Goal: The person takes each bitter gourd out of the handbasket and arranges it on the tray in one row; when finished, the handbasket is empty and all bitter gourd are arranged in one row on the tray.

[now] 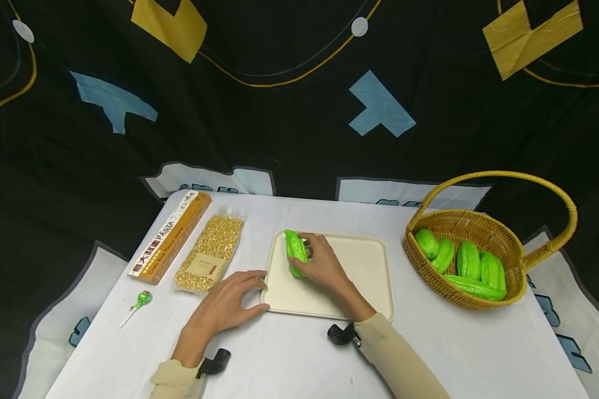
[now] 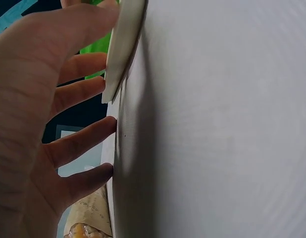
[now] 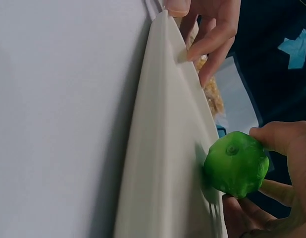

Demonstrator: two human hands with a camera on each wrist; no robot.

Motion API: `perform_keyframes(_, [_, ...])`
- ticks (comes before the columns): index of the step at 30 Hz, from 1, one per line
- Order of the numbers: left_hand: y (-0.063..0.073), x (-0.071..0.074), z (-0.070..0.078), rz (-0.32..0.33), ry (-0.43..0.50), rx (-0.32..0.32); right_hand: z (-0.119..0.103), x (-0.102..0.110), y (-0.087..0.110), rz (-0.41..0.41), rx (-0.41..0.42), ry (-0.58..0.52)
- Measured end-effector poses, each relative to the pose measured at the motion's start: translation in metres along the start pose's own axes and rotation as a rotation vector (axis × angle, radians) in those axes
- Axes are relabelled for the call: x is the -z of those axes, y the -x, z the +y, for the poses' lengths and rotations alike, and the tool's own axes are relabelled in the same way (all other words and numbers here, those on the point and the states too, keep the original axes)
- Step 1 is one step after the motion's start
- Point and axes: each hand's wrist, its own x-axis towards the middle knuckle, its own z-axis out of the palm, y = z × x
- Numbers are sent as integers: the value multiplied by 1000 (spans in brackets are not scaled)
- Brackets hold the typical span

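My right hand (image 1: 324,263) grips a glossy green bitter melon (image 1: 295,249), thumb on one side and fingers on the other. It lies lengthwise over the left part of a cream rectangular tray (image 1: 349,249). In the right wrist view the blunt stem end of the bitter melon (image 3: 236,166) faces the camera, close over the tray surface. My left hand (image 1: 227,305) rests at the tray's left edge, fingers spread and slightly bent. In the left wrist view its thumb and upper fingers meet the tray rim (image 2: 124,49), while the lower fingertips rest by the white cloth.
A wicker basket (image 1: 514,271) with a tall handle stands at the right, holding several green vegetables (image 1: 468,260). On the left lie a pasta box (image 1: 172,235), a clear bag of yellow kernels (image 1: 212,252) and a green-wrapped lollipop (image 1: 143,299). A dark curtain hangs behind the table.
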Motion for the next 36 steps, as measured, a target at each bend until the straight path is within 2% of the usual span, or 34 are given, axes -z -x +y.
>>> perform_keyframes(7, [1,-1,1,17,20,-2,-5,-9,-8,5,14,3])
perform_keyframes(22, [2,-2,2,32,38,20,-19,-27,-13,7,-18,-26])
perform_keyframes(36, [1,-2,3,28,42,25,-17,-24,-6,26,-20,-10])
